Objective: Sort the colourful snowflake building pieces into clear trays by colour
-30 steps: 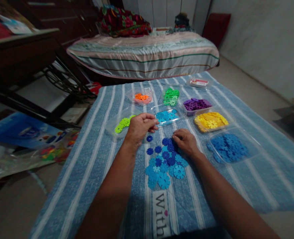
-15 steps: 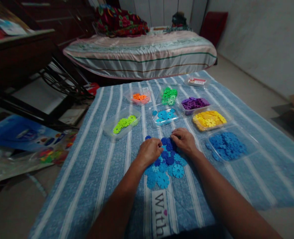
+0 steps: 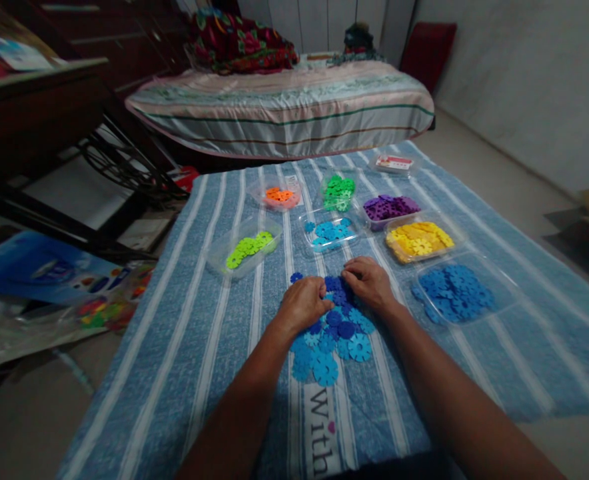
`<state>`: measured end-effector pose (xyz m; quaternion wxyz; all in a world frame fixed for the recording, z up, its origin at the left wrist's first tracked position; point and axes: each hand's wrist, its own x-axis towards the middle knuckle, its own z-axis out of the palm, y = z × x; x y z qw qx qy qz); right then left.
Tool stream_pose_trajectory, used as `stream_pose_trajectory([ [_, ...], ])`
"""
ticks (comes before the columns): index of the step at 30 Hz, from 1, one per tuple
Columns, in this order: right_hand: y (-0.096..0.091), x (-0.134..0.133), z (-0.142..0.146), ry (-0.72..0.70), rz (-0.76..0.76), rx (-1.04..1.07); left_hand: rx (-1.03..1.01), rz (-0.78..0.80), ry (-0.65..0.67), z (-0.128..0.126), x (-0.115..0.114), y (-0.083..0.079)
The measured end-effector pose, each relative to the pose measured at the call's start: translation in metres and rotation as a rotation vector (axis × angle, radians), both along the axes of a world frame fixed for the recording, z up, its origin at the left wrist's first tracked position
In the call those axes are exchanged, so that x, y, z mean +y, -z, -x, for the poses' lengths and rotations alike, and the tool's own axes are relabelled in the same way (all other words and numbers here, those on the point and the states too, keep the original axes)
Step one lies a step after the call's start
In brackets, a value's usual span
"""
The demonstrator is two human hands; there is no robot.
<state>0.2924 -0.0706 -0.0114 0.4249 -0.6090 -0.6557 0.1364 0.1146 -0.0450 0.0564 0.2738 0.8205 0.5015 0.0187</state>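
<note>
A loose pile of light blue and dark blue snowflake discs (image 3: 332,337) lies on the blue striped cloth (image 3: 184,333) in front of me. My left hand (image 3: 304,303) rests on the pile's left side, fingers curled down onto the discs. My right hand (image 3: 371,283) rests on the pile's upper right, fingers bent and pinching at dark blue discs. What either hand grips is hidden under the fingers. One dark blue disc (image 3: 296,277) lies apart just above my left hand.
Clear trays hold sorted discs: lime green (image 3: 247,248), orange (image 3: 278,195), green (image 3: 339,192), light blue (image 3: 329,233), purple (image 3: 389,208), yellow (image 3: 419,241), dark blue (image 3: 454,288). A small box (image 3: 393,163) lies behind them. A bed (image 3: 284,110) stands beyond; bags and a box (image 3: 49,280) lie left.
My left hand came back from the light blue tray down onto the pile's left side. My right hand stayed on the pile. The view shifted slightly.
</note>
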Motion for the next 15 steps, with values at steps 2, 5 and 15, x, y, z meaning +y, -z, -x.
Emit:
stream_pose_trajectory([
  [2,0.000,0.000,0.000,-0.002,0.004,-0.008,-0.096,0.054,-0.024,0.004,0.001,0.003],
  [5,0.000,0.001,0.000,-0.005,0.006,-0.016,-0.243,0.177,-0.023,0.012,0.003,0.000],
  [15,-0.003,0.000,0.000,-0.018,0.009,0.003,-0.803,0.222,-0.397,0.002,0.029,-0.053],
])
